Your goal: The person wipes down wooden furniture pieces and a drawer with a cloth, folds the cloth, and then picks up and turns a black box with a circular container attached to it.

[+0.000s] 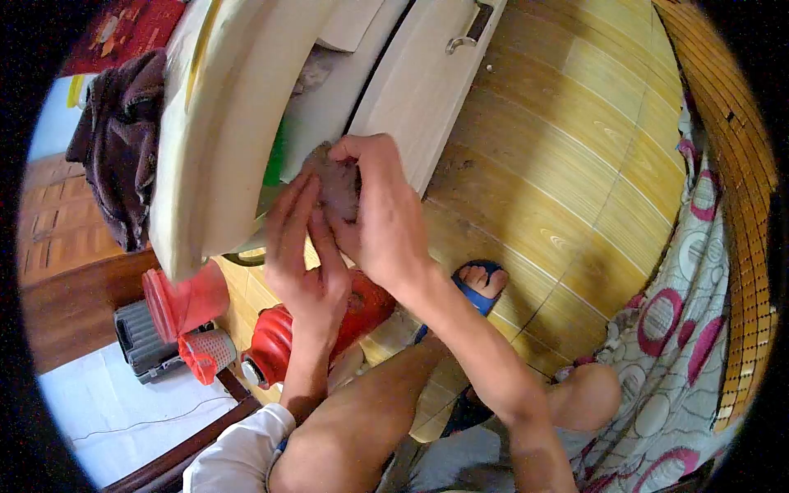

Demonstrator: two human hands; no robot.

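A crumpled grey-brown piece (339, 187), perhaps cloth, is held between both hands in front of an open white cabinet or drawer. My left hand (306, 251) holds its lower left side, the fingers pointing up along it. My right hand (380, 209) grips its upper right part, with the thumb and fingers bent around the edge. Just behind the hands, the white door (411, 82) with a metal handle hangs open. Something green (275, 156) shows inside, partly hidden by my left hand. The exact shape of the held piece is blurred.
A red container (275, 341) lies below my left hand, near my leg. Red buckets (193, 300) and a black case (140, 341) stand at the lower left. Dark clothing (123, 148) hangs over the furniture. Patterned fabric (666, 337) covers the right side. Wood-look tiles (575, 164) form the floor.
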